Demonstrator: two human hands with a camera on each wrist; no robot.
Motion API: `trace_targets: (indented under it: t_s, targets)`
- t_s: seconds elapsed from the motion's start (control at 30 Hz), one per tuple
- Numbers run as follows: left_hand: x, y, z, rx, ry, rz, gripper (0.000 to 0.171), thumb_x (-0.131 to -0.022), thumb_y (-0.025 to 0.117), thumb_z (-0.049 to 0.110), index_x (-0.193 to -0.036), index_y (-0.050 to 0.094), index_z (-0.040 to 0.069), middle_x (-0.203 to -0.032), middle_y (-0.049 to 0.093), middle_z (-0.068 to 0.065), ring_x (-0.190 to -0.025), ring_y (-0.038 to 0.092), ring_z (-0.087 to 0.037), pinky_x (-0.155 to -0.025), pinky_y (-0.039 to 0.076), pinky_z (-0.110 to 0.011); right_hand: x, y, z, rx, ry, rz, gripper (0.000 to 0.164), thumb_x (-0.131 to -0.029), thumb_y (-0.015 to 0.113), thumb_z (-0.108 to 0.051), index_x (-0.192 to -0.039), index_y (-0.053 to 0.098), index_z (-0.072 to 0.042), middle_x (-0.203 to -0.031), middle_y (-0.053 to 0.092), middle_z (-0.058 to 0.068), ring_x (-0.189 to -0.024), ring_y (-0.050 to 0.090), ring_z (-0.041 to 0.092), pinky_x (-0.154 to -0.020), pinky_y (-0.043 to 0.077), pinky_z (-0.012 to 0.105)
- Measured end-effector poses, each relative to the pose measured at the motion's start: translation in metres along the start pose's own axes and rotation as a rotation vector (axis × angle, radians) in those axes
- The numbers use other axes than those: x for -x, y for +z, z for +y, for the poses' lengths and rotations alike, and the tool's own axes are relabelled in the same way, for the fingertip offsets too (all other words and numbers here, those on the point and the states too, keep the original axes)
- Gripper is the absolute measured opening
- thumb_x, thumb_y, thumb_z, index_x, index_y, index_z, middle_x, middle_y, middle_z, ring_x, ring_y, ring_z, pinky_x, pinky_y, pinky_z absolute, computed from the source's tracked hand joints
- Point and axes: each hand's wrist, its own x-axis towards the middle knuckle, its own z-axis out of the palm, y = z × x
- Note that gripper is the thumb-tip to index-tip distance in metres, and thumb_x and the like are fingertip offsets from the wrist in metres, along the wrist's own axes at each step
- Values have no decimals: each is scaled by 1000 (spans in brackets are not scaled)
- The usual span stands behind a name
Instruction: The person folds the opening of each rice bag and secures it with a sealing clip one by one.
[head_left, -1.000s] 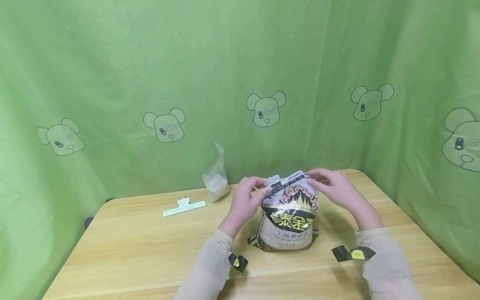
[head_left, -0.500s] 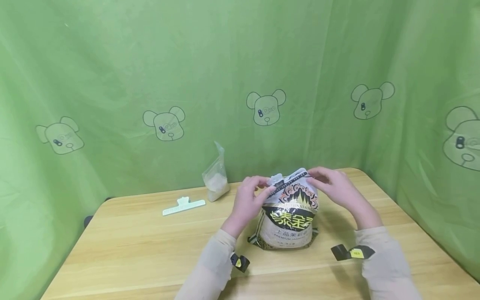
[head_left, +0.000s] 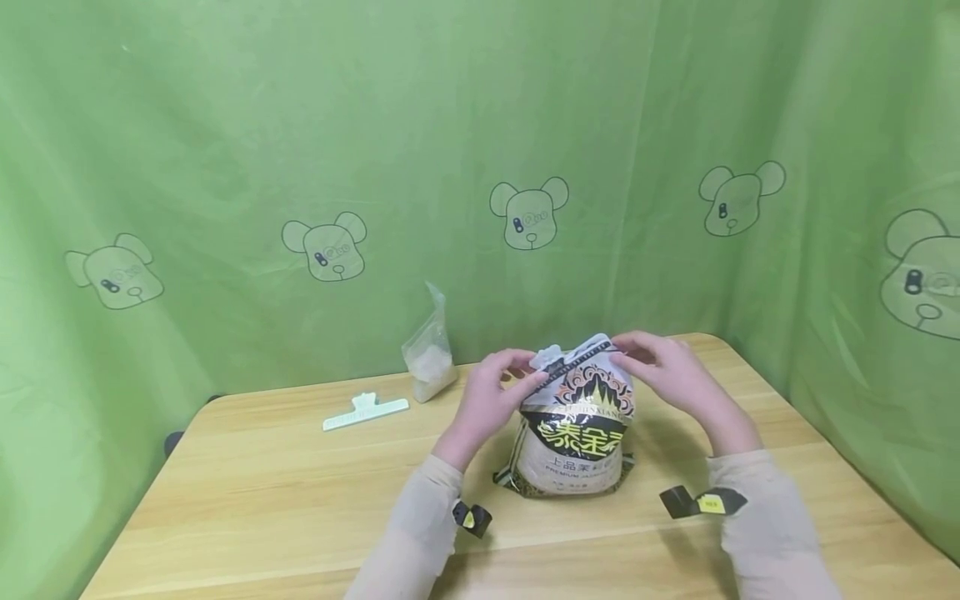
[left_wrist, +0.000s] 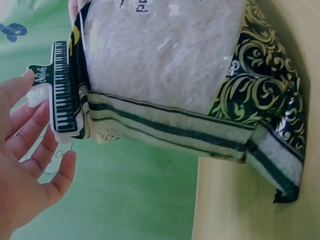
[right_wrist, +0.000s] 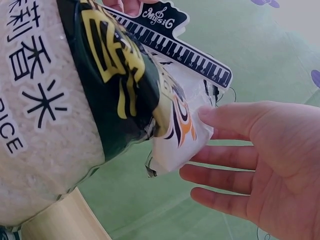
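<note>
A bag of rice [head_left: 573,467] stands upright on the table, its rice showing through the clear front in both wrist views. Across its folded top lies a bag clip [head_left: 581,362] printed with piano keys. My left hand [head_left: 487,404] is at the clip's left part; in the left wrist view its thumb and forefinger pinch the clip's handle tab [left_wrist: 41,75], the other fingers spread loosely. With thumb and forefinger, my right hand [head_left: 678,379] pinches the bag's pale top corner [right_wrist: 175,145], just beyond the clip's end. That forefinger is partly hidden behind the bag.
A pale green clip [head_left: 365,411] lies on the wooden table [head_left: 262,500] to the left. Behind it, near the far edge, stands a small clear bag [head_left: 432,367] of white contents. Green curtain [head_left: 420,125] hangs close around the table.
Both hands keep their places on the clip and the bag's corner. The clip and bag top have shifted only very slightly; the whole head view has drifted a little.
</note>
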Motion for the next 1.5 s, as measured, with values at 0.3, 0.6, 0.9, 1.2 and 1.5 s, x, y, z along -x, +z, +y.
trace_targets:
  t_s: [0.3,0.6,0.9,1.2,1.5]
  targets:
    - [-2,-11,-2,50,6,-18,30,-90,69,25,-115,67,9,-100,72,-7,-93,65,-18,-86,56,-38,-1,0,0,9,2,-5,43,-98,57,-31,-126,57,2,-119,65,26,-108,63,43,-97,48,60]
    - [-5,-23,-7,65,2,21,31,-91,68,27,-115,67,9,-107,72,-8,-96,65,-18,-86,56,-37,0,-1,1,8,-9,4,43,-98,57,-32,-126,58,0,-118,65,25,-107,63,43,-96,48,60]
    - [-5,-40,-6,87,-16,71,28,-91,67,27,-113,68,9,-103,72,-6,-93,65,-18,-84,55,-34,2,-6,3,-14,-14,6,42,-99,56,-33,-128,58,-2,-124,63,24,-108,62,42,-94,48,61]
    - [-4,-62,-10,100,-69,116,26,-91,68,27,-110,70,9,-102,73,-6,-90,66,-17,-83,57,-36,5,-12,4,-44,7,66,43,-100,53,-36,-127,58,-4,-127,62,23,-112,61,42,-96,47,61]
    - [-3,-92,-15,120,-102,234,22,-90,69,24,-107,71,9,-102,73,-9,-89,66,-17,-87,55,-38,9,-18,-8,-50,-32,185,41,-100,52,-33,-128,58,-4,-127,62,23,-115,59,45,-96,46,63]
